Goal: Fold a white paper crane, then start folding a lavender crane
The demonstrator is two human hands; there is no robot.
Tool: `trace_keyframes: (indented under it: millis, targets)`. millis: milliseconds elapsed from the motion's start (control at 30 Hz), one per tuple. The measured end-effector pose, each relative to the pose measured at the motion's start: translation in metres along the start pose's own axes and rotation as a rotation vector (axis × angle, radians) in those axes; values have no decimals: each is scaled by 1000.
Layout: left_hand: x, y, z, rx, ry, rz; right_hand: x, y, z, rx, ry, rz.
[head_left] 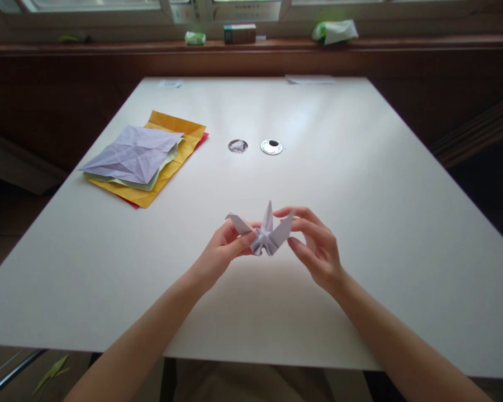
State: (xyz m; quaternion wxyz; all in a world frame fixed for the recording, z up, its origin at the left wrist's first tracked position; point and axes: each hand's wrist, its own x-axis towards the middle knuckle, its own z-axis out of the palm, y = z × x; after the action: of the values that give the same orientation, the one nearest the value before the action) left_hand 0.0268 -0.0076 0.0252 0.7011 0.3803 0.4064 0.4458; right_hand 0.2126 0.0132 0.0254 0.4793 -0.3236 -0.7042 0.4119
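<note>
Origami crane (266, 237), lifted above the tabletop (360, 223) for shaping: left hand (224, 251) pinches its body, right hand (316, 245) grips its wing.

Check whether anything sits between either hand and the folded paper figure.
Nothing visible does. The left hand and the right hand both pinch the folded paper figure directly, above the white table. The stack of colored paper lies well off to the left, apart from both hands.
</note>
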Motion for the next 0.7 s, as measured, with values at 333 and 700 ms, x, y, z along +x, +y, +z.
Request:
trace_keyframes:
  millis: [333,700]
  targets:
    - [0,-2,2,223,-128,42,10,3,-11,266,-126,251]
    - [-5,-3,4,331,-147,101,10,-2,-9,77,37,273]
